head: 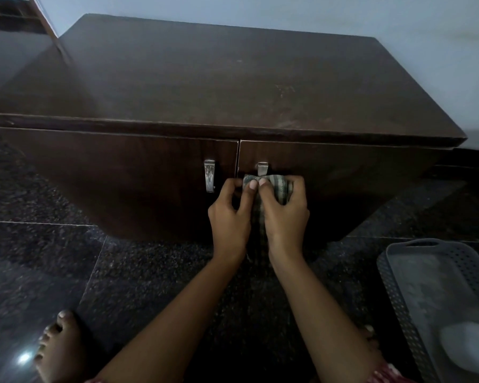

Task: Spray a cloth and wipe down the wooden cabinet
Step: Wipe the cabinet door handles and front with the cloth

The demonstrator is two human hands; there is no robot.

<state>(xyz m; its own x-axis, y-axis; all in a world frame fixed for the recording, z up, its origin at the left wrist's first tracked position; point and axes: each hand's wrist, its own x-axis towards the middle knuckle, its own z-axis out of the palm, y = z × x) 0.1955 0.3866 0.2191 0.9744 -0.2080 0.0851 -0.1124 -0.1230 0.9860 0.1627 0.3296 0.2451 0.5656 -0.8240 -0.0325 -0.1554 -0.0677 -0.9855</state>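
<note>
A low dark wooden cabinet [219,87] with two doors stands against the wall in front of me. Each door has a metal handle, the left handle [210,175] in full view, the right handle [262,168] partly hidden. A striped greenish cloth [281,186] is bunched between both hands right below the right handle, against the right door. My left hand [228,217] pinches the cloth's left edge. My right hand [285,214] grips the rest, with a strip hanging down between my wrists. No spray bottle is in view.
A grey perforated plastic basket [398,294] sits on the floor at the right, with a pale rounded object [468,346] inside. The floor [67,258] is dark speckled granite. My bare feet show at the bottom left and near my right forearm. A thin wooden stick [49,29] leans at the top left.
</note>
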